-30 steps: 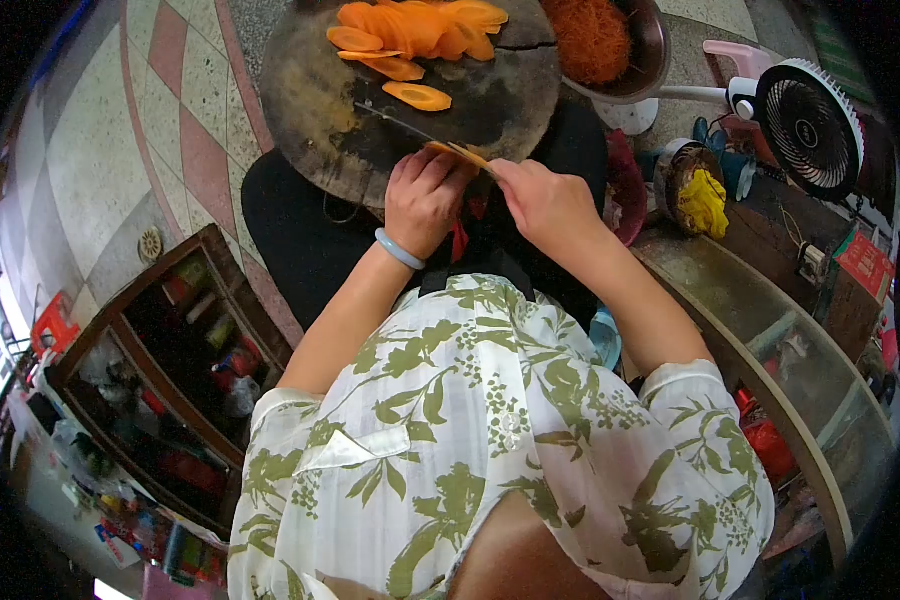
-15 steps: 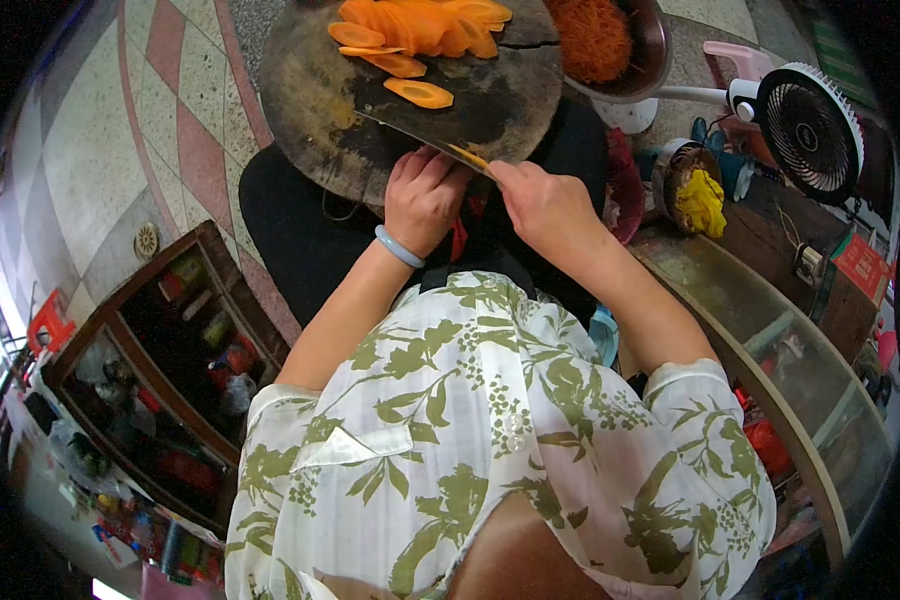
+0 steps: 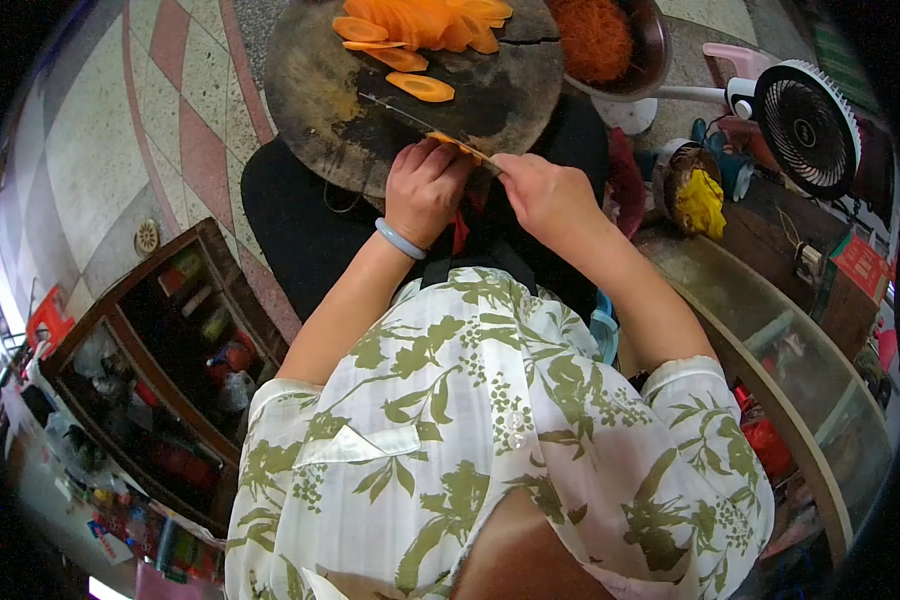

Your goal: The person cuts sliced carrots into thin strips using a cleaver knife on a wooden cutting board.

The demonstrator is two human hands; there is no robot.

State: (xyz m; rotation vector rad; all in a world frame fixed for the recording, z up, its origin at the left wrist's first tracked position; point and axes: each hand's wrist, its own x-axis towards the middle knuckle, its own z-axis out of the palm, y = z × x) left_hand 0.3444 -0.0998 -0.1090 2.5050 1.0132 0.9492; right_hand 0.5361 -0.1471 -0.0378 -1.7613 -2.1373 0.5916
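A round wooden chopping block [image 3: 315, 125] sits at my knees, with a pile of slanted orange carrot slices [image 3: 425, 25] at its far side and one loose slice [image 3: 420, 87] nearer. My right hand [image 3: 550, 195] is closed around the handle end of a knife [image 3: 398, 111], its thin blade slanting across the block. Beside the blade, my left hand [image 3: 428, 190] has its fingers curled over a carrot [image 3: 450, 139]. Only a strip of orange shows at the fingertips; the rest is hidden under the hand. A pale bangle [image 3: 400, 240] circles my left wrist.
Beyond the block on the right, a metal bowl [image 3: 652, 50] holds shredded carrot [image 3: 590, 40]. A white and black fan [image 3: 808, 130] stands farther right, near a pot with a yellow cloth [image 3: 700, 203]. A glass-topped cabinet [image 3: 770, 330] is at my right, a dark wooden case [image 3: 120, 340] at my left.
The blade has tilted and shifted slightly toward me, with more orange showing along it by my left fingertips. Both hands have otherwise barely moved.
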